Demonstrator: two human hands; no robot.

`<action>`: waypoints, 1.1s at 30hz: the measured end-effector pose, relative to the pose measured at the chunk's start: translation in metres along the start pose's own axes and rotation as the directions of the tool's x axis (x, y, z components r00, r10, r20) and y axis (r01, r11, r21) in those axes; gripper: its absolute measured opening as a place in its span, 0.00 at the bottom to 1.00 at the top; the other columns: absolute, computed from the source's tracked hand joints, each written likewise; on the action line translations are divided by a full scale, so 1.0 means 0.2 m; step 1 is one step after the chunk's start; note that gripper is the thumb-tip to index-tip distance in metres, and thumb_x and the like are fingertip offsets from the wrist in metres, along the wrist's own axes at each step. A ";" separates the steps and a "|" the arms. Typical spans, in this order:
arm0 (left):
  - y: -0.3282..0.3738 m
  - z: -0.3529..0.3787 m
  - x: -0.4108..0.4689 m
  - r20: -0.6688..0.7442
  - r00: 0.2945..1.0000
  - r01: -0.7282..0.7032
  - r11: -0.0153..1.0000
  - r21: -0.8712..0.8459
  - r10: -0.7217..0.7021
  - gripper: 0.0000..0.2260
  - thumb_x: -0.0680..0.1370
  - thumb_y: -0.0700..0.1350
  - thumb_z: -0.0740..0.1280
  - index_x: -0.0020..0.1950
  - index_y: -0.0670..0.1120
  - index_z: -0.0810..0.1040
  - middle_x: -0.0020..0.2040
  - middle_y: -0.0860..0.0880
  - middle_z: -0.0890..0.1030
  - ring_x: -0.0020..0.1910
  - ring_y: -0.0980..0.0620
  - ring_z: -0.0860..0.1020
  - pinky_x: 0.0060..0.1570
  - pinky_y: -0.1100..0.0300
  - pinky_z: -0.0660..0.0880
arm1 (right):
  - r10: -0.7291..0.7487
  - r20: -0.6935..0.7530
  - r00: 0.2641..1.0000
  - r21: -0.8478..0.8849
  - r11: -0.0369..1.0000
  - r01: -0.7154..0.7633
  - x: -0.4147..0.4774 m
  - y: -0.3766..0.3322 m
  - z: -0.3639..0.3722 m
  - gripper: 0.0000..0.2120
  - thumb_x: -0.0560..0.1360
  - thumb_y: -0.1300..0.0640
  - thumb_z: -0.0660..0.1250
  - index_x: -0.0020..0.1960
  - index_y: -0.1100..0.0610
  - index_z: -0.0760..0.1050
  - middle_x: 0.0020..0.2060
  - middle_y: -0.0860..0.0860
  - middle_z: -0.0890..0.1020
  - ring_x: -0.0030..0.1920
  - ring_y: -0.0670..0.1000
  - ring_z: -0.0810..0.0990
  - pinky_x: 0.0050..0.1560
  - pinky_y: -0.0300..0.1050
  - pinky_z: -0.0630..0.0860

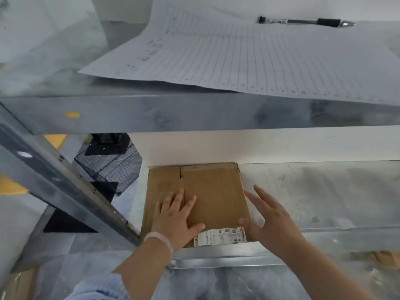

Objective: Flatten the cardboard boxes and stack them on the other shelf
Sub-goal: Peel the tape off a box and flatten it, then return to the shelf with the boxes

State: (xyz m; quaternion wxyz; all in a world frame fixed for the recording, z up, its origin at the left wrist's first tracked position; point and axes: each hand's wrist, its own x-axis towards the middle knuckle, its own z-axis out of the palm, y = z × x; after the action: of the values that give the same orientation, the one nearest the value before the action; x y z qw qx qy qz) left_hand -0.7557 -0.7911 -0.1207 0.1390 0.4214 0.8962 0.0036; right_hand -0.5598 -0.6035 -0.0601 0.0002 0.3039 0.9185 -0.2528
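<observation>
Here, flattened brown box (212, 191), white label (219, 236), left hand (175, 219), right hand (275, 221), fingers (190, 202) spread

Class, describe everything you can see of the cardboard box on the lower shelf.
The box is brown cardboard, flattened, lying at the left end of the grey shelf. A crease and short slit mark its left part. A white printed label sits at its near edge. The left hand presses on it, fingers spread; the right hand touches its right edge.
</observation>
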 end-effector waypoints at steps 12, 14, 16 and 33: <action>0.04 -0.18 0.09 0.107 0.994 0.014 0.994 0.107 -0.025 0.40 0.64 0.77 0.58 0.73 0.63 0.55 0.77 0.49 0.55 0.74 0.41 0.57 0.71 0.40 0.57 | -0.002 -0.040 0.999 -0.206 0.979 -0.006 -0.05 0.03 0.02 0.39 0.70 0.25 0.47 0.76 0.36 0.42 0.77 0.40 0.39 0.75 0.41 0.34 0.76 0.49 0.36; 0.10 -0.20 0.09 0.037 0.999 -0.030 0.998 0.059 0.027 0.38 0.67 0.75 0.57 0.74 0.62 0.56 0.78 0.51 0.53 0.75 0.43 0.54 0.72 0.40 0.53 | 0.009 -0.082 0.997 -0.234 0.972 -0.028 -0.08 0.07 -0.02 0.40 0.69 0.24 0.45 0.77 0.37 0.41 0.76 0.40 0.38 0.75 0.42 0.33 0.75 0.48 0.34; 0.20 -0.21 0.10 -0.074 0.987 -0.146 0.989 0.000 0.145 0.35 0.71 0.72 0.56 0.76 0.61 0.54 0.79 0.52 0.49 0.77 0.47 0.51 0.74 0.41 0.50 | 0.031 -0.132 0.991 -0.266 0.962 -0.065 -0.12 0.12 -0.08 0.40 0.69 0.24 0.43 0.77 0.38 0.40 0.76 0.41 0.38 0.74 0.42 0.31 0.74 0.47 0.32; 2.02 -0.53 0.09 -0.491 0.520 -0.733 0.660 0.162 0.699 0.22 0.75 0.60 0.62 0.67 0.55 0.74 0.71 0.51 0.71 0.69 0.47 0.69 0.69 0.40 0.62 | 0.294 -0.532 0.794 -0.251 0.841 -0.480 -0.94 1.09 -0.86 0.40 0.70 0.25 0.42 0.77 0.40 0.39 0.77 0.42 0.40 0.73 0.42 0.31 0.72 0.47 0.29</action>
State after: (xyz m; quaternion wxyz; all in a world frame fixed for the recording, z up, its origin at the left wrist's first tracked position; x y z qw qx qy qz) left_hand -0.4889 -0.5056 0.0276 -0.1055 0.7300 0.6445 0.2016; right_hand -0.2585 -0.4790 0.0177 -0.1134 0.5350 0.8371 0.0143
